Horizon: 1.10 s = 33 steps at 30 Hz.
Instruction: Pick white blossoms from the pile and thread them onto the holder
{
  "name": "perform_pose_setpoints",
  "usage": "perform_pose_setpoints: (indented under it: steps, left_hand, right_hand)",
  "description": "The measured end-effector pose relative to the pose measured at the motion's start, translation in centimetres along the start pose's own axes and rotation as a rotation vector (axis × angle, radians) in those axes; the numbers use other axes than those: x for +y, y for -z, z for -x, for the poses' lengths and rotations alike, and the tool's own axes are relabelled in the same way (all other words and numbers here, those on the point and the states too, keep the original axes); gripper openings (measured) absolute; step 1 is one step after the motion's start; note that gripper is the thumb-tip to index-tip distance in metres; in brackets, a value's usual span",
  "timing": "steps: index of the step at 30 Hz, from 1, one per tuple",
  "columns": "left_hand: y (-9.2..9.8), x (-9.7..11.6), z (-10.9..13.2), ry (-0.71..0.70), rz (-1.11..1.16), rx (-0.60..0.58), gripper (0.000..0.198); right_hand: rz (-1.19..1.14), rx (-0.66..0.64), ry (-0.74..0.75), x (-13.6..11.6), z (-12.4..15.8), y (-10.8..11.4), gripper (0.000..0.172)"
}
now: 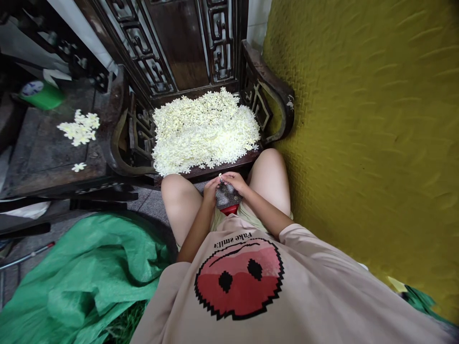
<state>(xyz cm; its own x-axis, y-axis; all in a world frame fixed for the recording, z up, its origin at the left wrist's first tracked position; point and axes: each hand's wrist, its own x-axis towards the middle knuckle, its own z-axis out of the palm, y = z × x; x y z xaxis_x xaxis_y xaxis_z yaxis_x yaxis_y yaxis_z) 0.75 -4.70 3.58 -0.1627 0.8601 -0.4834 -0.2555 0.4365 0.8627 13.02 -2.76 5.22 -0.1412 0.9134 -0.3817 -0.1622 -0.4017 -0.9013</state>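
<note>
I sit facing a dark carved wooden chair (265, 81) whose seat holds a big heap of small white flowers (204, 129). Both hands meet between my bare knees, just in front of the seat's edge. My left hand (211, 190) and my right hand (234, 181) are both curled, pinching a tiny white flower (220, 177) between their fingertips. Under the hands lies a grey speckled thing (225, 196), with a red edge (229, 209) showing below it.
A dark low table (43, 153) at left carries a small cluster of white flowers (79, 127), one loose flower (79, 166) and a green roll (42, 93). A green plastic sack (82, 272) lies by my left leg. A yellow textured wall (369, 134) stands close on the right.
</note>
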Motion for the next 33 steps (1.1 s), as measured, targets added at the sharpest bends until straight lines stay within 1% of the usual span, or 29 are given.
perform_pose_setpoints:
  steps: [3,9,17,22,26,31,33]
  left_hand:
    - [0.0,0.0,0.0,-0.030,-0.025,-0.001,0.035]
    - [0.0,-0.1,0.0,-0.069,0.000,0.022,0.037]
    - [0.0,0.1,0.0,-0.040,0.018,0.035,0.036]
    - [0.0,-0.2,-0.2,-0.040,-0.001,0.075,0.034]
    - [0.0,-0.4,-0.1,-0.134,-0.092,0.130,0.026]
    - [-0.1,-0.3,0.3,-0.307,-0.287,0.237,0.015]
    - [-0.1,-0.1,0.5,-0.367,-0.354,0.256,0.013]
  right_hand:
    - [-0.038,-0.013,0.007,0.0,0.0,0.0,0.033]
    - [-0.059,-0.009,-0.002,0.2,-0.3,0.1,0.034]
    - [-0.074,-0.008,-0.001,0.3,-0.2,0.1,0.037]
    - [-0.060,-0.007,0.000,0.5,-0.3,0.1,0.036]
    - [-0.048,-0.011,-0.004,0.8,-0.4,0.1,0.036]
    - [0.026,-0.011,0.010,1.0,-0.4,-0.3,0.036]
    - [0.050,-0.021,0.026,0.9,-0.4,-0.5,0.036]
